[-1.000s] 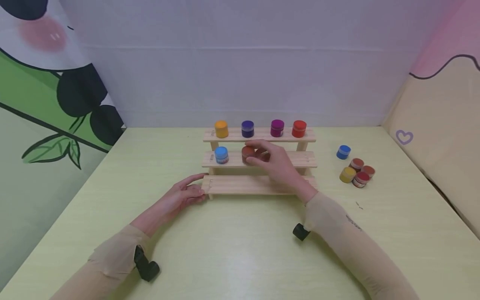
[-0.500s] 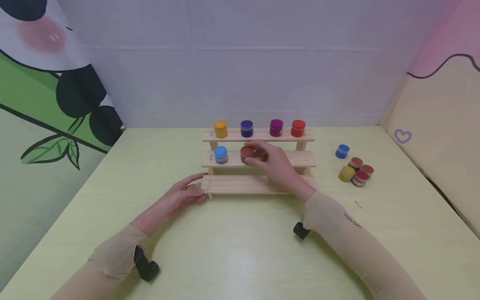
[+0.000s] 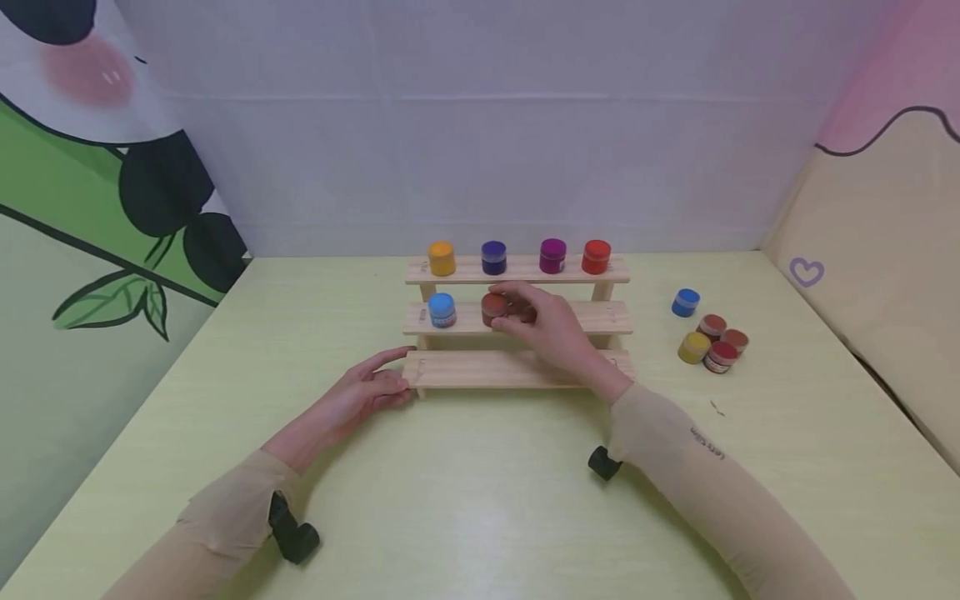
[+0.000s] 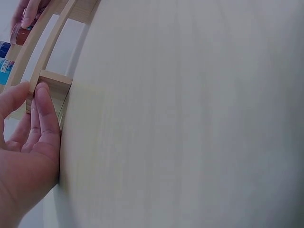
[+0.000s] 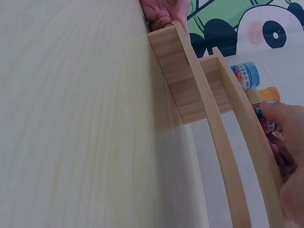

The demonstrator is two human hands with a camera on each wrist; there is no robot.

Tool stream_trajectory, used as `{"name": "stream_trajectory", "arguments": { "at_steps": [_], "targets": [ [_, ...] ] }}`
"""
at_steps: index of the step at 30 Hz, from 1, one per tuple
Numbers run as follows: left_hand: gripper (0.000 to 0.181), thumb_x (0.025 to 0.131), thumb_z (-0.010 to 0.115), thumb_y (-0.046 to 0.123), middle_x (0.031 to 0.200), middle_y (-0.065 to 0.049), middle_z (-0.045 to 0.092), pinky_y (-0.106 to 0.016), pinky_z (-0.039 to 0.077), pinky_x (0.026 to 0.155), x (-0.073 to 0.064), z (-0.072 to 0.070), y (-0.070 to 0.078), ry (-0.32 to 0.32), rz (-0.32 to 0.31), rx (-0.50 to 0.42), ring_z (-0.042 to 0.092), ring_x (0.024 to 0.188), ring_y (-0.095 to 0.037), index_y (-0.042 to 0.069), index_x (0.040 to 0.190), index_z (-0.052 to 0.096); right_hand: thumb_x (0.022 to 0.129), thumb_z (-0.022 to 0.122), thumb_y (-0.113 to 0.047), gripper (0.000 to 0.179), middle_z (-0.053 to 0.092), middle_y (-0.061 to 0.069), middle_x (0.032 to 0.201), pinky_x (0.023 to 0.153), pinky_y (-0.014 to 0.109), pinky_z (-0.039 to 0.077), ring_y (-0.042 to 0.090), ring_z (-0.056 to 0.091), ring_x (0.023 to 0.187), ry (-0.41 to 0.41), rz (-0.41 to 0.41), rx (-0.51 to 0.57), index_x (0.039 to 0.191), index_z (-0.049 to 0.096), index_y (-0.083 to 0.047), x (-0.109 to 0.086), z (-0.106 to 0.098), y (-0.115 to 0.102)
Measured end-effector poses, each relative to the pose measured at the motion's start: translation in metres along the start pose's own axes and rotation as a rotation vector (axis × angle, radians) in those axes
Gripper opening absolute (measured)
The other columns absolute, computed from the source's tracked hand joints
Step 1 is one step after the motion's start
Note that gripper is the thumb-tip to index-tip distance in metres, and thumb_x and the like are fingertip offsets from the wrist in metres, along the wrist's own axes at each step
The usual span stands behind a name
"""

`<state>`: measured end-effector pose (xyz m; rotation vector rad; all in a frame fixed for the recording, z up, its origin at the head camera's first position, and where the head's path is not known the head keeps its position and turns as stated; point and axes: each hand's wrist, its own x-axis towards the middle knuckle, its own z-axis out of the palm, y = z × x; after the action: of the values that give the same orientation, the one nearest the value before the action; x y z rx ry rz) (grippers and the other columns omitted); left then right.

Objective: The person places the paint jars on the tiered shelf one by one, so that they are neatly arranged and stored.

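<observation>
A three-step wooden rack (image 3: 465, 369) stands on the table. My left hand (image 3: 360, 398) grips the left end of its lowest shelf; in the left wrist view the thumb is above the board and the fingers are on the end support. On the middle shelf my right hand (image 3: 553, 332) pinches a small brown paint jar (image 3: 492, 308) between thumb and fingers. The jar sits upright, its right side covered by the fingers. Left of it on that shelf is a light blue paint jar (image 3: 442, 311). The right thumb rests against the held jar in the right wrist view.
The top shelf carries an orange jar (image 3: 442, 259), a dark blue jar (image 3: 493, 258), a purple jar (image 3: 552, 257) and a red jar (image 3: 596, 257). On the table at right are a blue jar (image 3: 686, 302), a yellow jar (image 3: 693, 347) and several brownish-red jars (image 3: 721, 357).
</observation>
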<state>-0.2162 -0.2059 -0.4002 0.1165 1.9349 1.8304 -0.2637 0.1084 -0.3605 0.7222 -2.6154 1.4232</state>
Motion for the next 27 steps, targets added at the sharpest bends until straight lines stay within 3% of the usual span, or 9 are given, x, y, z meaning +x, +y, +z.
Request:
{"name": "stream_trajectory", "arguments": {
  "at_steps": [27],
  "targets": [
    [0.065,0.099,0.055,0.012,0.104,0.006,0.066,-0.018,0.055,0.086,-0.0005,0.0009,0.0014,0.002,-0.005,0.016,0.067,0.091,-0.003,0.011,0.157,0.025,0.088,0.075,-0.024,0.047,0.07,-0.003,0.113,0.087,0.033,0.056,0.014,0.067,0.098,0.041,0.014,-0.004,0.133,0.059,-0.023,-0.0015,0.0012,-0.0003]
  ]
}}
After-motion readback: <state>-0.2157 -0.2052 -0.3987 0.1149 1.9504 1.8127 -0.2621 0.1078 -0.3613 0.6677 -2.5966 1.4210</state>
